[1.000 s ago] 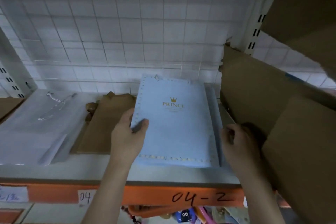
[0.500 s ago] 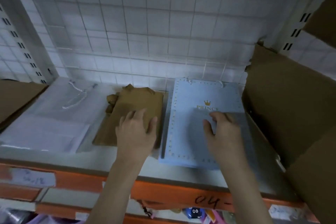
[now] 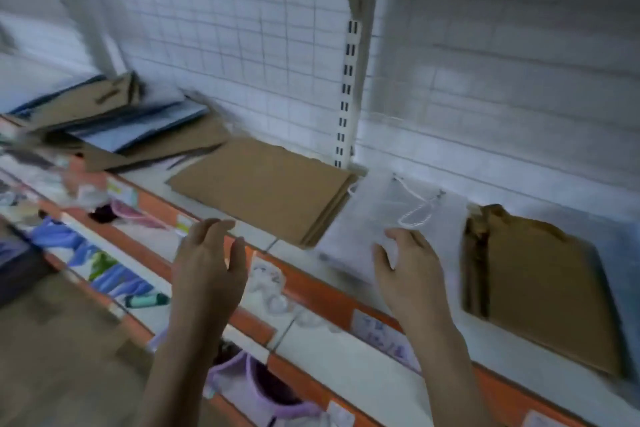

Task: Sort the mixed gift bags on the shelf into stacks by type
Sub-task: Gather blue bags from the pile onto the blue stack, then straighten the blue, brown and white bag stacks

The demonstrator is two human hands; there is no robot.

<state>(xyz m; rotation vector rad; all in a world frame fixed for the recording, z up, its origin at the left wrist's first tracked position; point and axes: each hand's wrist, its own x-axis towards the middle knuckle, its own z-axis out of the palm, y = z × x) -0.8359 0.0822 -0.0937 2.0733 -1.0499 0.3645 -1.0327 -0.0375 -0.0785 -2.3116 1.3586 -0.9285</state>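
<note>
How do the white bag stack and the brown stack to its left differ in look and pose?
The white stack looks pale and glossy, with a rope handle lying on top; the brown stack is matte kraft with no handle showing. The right hand is over the white stack's near edge; no hand touches the brown stack. Both lie flat on the shelf, side by side.

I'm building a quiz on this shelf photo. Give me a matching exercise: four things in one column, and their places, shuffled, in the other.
1. white bag
2. flat brown stack
3. messy pile
4. left hand

A. far left of the shelf
B. under the right hand
C. in front of the orange shelf edge, holding nothing
D. just left of the white bag

Pairs: 1-B, 2-D, 3-A, 4-C
</note>
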